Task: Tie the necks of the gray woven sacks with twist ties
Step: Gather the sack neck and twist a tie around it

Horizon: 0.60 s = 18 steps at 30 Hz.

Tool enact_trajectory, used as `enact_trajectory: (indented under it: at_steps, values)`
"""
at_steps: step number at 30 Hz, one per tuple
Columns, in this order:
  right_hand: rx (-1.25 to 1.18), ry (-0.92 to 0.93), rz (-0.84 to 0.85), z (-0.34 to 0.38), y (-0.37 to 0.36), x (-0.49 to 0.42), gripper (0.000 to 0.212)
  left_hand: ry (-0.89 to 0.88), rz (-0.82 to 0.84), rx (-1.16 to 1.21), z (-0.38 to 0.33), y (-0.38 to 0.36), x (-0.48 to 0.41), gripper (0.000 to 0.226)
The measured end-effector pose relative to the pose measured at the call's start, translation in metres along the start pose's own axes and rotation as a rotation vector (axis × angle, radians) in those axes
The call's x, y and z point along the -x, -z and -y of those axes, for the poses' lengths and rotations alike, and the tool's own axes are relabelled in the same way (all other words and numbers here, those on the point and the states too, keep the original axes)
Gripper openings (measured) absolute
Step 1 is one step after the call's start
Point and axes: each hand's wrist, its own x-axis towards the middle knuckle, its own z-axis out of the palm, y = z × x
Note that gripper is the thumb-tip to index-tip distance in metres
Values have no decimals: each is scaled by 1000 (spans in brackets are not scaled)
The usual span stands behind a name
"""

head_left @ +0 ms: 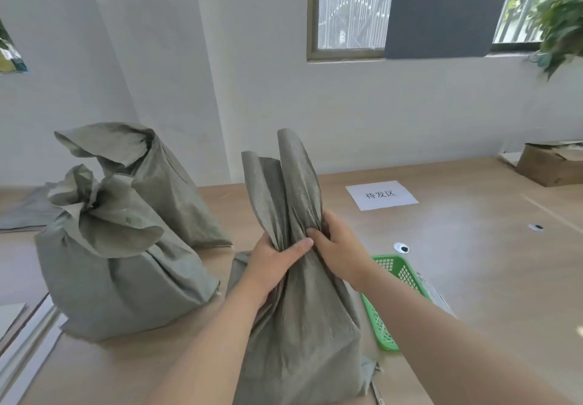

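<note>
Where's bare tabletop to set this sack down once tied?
Best: the bare table on the right, bordered by the paper sign, cardboard box and green basket. A smaller strip lies at the near left edge, before the nearer sack. Crowded: the left, where that sack and the farther sack stand close; the basket sits beside the held sack.

I see the gray woven cloth sack [303,310], coarse and matt; the pale wood-grain counter [473,262], smooth; the green, seemingly plastic mesh basket [378,319].
</note>
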Motion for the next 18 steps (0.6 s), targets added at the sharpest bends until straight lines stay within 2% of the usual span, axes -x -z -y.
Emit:
enact_trajectory:
  at_steps: [2,5,8,14,18]
  values:
    - [-68,-9,18,-5,2,-5,27,-10,21,-67,-4,-3,-2,44]
    - [-112,-14,88,-11,9,-14,37,-25,-8,-117,-13,-12,-5,32]
    - [-168,-37,175,-22,18,-23,24,-77,-111,-184,-19,-24,-5,32]
    - [-392,-138,344,-45,27,-22,57,-81,-238,-345,-16,-42,-1,32]
    - [-380,-143,441,-46,35,-13,57,-63,-290,-398,-29,-43,5,13]
